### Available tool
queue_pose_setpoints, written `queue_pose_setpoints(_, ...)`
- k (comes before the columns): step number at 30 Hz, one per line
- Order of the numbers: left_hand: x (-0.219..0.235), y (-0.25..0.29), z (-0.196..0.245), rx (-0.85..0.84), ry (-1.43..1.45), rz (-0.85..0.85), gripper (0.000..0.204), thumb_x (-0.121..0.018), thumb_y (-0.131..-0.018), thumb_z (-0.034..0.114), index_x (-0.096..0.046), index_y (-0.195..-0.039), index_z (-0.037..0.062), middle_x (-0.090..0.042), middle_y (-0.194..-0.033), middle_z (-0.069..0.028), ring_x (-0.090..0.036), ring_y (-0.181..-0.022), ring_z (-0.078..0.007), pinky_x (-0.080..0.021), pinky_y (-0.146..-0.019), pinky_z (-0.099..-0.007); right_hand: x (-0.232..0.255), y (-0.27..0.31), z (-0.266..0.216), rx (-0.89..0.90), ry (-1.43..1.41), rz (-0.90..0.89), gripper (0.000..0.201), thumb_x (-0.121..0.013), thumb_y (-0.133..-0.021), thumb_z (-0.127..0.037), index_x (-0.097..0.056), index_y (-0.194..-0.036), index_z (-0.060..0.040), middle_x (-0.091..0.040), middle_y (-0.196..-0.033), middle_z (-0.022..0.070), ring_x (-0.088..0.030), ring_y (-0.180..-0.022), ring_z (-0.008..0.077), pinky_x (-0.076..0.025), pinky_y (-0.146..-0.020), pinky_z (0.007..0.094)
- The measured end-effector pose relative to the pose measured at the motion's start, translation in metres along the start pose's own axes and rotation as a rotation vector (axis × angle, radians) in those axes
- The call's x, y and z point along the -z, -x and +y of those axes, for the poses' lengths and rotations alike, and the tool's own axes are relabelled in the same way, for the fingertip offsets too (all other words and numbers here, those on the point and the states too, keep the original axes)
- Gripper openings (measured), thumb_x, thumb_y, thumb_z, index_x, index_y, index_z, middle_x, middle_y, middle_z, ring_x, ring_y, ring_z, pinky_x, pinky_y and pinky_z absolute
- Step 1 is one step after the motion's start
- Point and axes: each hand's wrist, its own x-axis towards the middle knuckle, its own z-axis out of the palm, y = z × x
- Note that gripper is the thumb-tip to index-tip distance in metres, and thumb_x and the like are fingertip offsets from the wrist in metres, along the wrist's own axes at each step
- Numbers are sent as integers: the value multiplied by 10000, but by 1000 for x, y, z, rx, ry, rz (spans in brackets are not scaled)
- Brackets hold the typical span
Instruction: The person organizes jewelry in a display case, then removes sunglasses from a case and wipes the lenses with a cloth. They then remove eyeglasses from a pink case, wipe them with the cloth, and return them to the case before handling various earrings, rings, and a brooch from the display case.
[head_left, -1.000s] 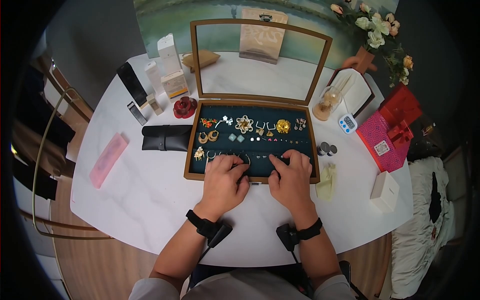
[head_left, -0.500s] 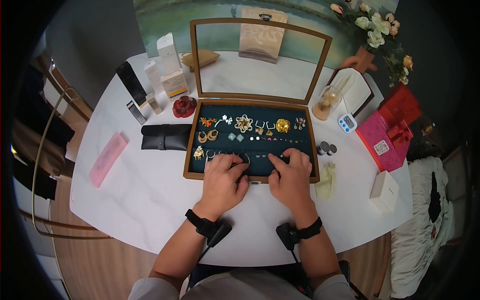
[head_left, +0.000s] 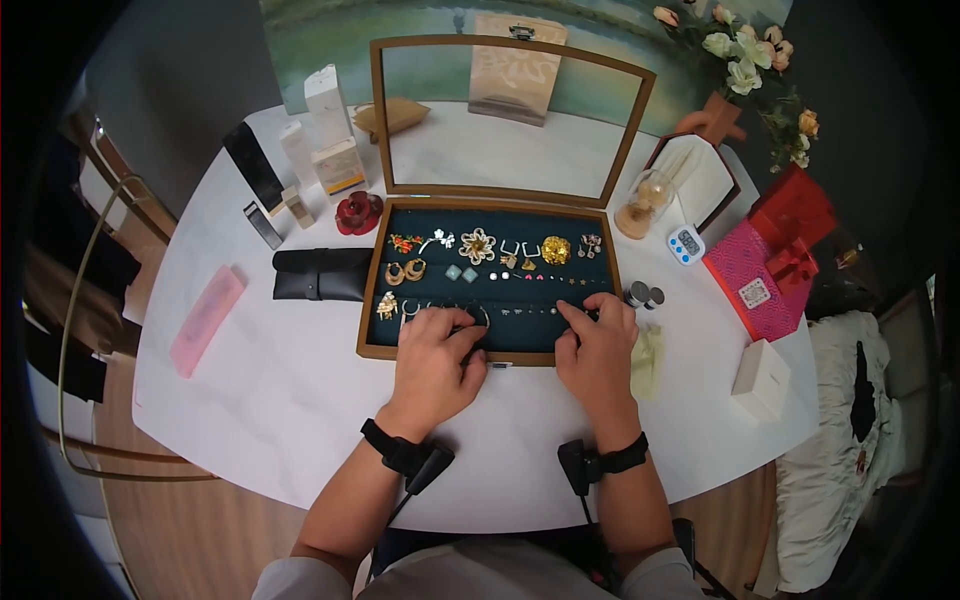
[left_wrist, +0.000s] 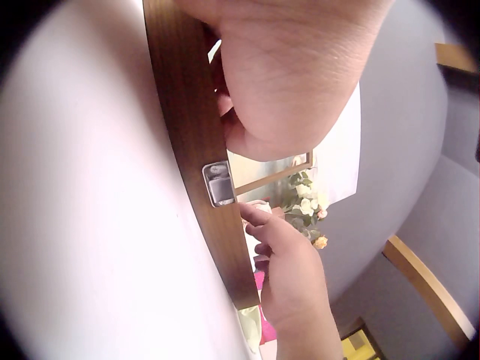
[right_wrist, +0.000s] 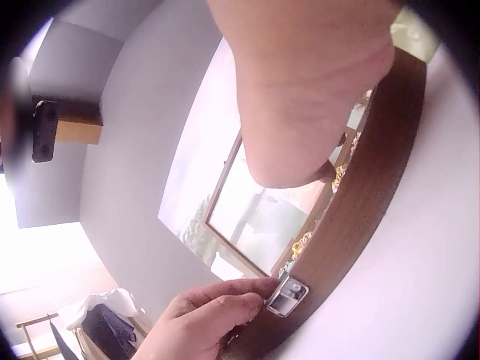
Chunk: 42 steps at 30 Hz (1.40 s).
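An open wooden jewelry case point(head_left: 612, 345) with a raised clear lid holds rows of earrings and brooches on dark green fabric. Over its front left part, the left hand point(head_left: 434, 365) rests with fingers bent near a silver hoop point(head_left: 485, 316); whether it holds anything cannot be told. At the front right, the right hand point(head_left: 598, 365) has its index finger touching the fabric beside a small round stud point(head_left: 553, 311). The left wrist view shows the case's metal clasp point(left_wrist: 219, 184) near the left hand point(left_wrist: 292, 75). In the right wrist view the right hand point(right_wrist: 307, 97) hides its own fingertips.
Left of the case lie a black pouch point(head_left: 320, 274) and a pink case point(head_left: 207, 320), with small boxes behind. On the right stand an hourglass point(head_left: 644, 204), a blue timer point(head_left: 685, 244), a red gift bag point(head_left: 755, 283), a white box point(head_left: 761, 381) and two small jars.
The right hand has moved a little rightward along the front row, uncovering the small round stud. The left hand keeps its place over the case; the whole head view has shifted slightly.
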Motion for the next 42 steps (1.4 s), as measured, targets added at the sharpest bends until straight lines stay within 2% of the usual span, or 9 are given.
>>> queue_pose_setpoints(10, 0, 0, 0, 8, 5, -11, 279, -687, -729, 81, -729, -1001, 36, -625, -1077, -97, -559, -1045, -298, -424, -935, -409, -1, 0, 0, 30, -23, -28, 359, -627, -722, -71, -761, -1053, -109, -541, -1084, 127, -482, -1084, 325, -380, -923, 459)
queue_pose_setpoints(15, 0, -1, 1, 12, 11, -14, 279, -687, -729, 82, -730, -1000, 35, -629, -1077, -99, -562, -1041, -300, -426, -933, -408, 4, -3, 5, -22, -6, 53, 346, -632, -717, -68, -769, -1031, -119, -543, -1074, 119, -483, -1080, 320, -383, -914, 457)
queue_pose_setpoints(25, 1, -1, 1, 11, 2, -16, 281, -685, -734, 85, -728, -1007, 34, -624, -1080, -102, -556, -1051, -302, -420, -938, -410, 3, -1, 12, -24, 20, 16, 316, -629, -710, -63, -774, -983, -125, -555, -1059, 100, -489, -1073, 318, -386, -914, 466)
queue_pose_setpoints(27, 1, 0, 1, 16, 3, -19, 280, -683, -734, 85, -727, -1006, 32, -623, -1080, -102, -555, -1052, -302, -418, -939, -411, 1, -1, 15, -22, -5, 85, 303, -628, -708, -61, -776, -964, -126, -558, -1053, 98, -493, -1071, 317, -385, -909, 464)
queue_pose_setpoints(31, 1, -1, 1, 8, 2, -13, 275, -679, -736, 84, -726, -1002, 30, -623, -1077, -102, -555, -1055, -300, -416, -934, -409, 5, -3, 20, -67, 0, 94, 282, -626, -707, -60, -777, -935, -126, -560, -1056, 95, -493, -1078, 315, -382, -913, 465)
queue_pose_setpoints(40, 1, -1, 2, 11, 0, -2, 283, -687, -729, 86, -729, -1003, 31, -625, -1077, -99, -559, -1067, -300, -415, -934, -411, 5, -2, 22, -85, 33, 39, 237, -629, -705, -56, -780, -876, -121, -563, -1070, 95, -484, -1104, 321, -371, -940, 473)
queue_pose_setpoints(42, 0, -1, 1, 12, 1, -3, 282, -687, -728, 84, -730, -1002, 31, -625, -1077, -99, -559, -1066, -301, -416, -935, -412, 5, -2, 27, -93, 20, 109, 234, -633, -703, -58, -782, -871, -125, -562, -1083, 92, -481, -1106, 324, -368, -954, 477)
